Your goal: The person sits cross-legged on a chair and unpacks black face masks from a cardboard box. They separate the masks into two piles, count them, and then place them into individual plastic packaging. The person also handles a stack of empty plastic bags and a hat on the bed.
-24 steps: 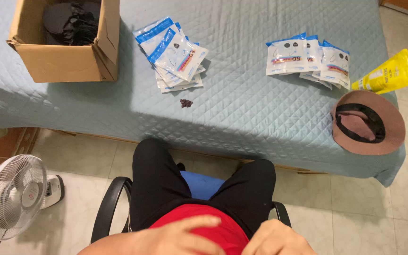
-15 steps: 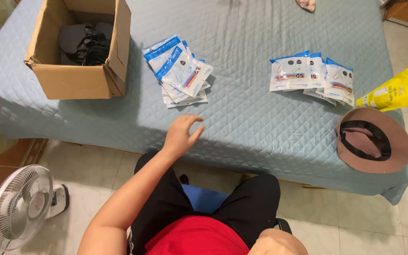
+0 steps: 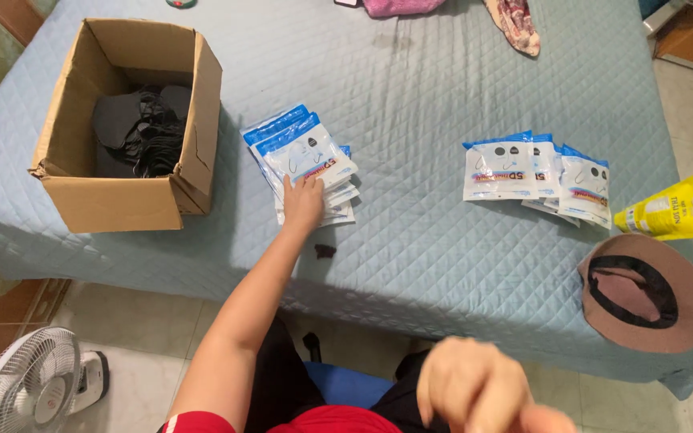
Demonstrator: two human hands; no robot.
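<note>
A white floor fan (image 3: pixel 22 381) stands on the tiled floor, below and left of the cardboard box (image 3: pixel 134 128). That box, open-topped with a torn corner, sits on the quilted pale-blue bedspread (image 3: pixel 410 104) and holds dark fabric pieces (image 3: pixel 139 128). Just right of the box lies a fanned stack of glossy blue-and-white packets (image 3: pixel 302 164). The left hand (image 3: pixel 304 202), arm stretched forward, rests flat with fingers spread on the stack's near edge, gripping nothing. Farther right of the box lies a second packet stack (image 3: pixel 535 172), then a yellow pouch (image 3: pixel 671 207) and a brown brimmed hat (image 3: pixel 647 293). The right hand (image 3: pixel 478 393) hangs blurred near the lap, loosely curled, empty.
</note>
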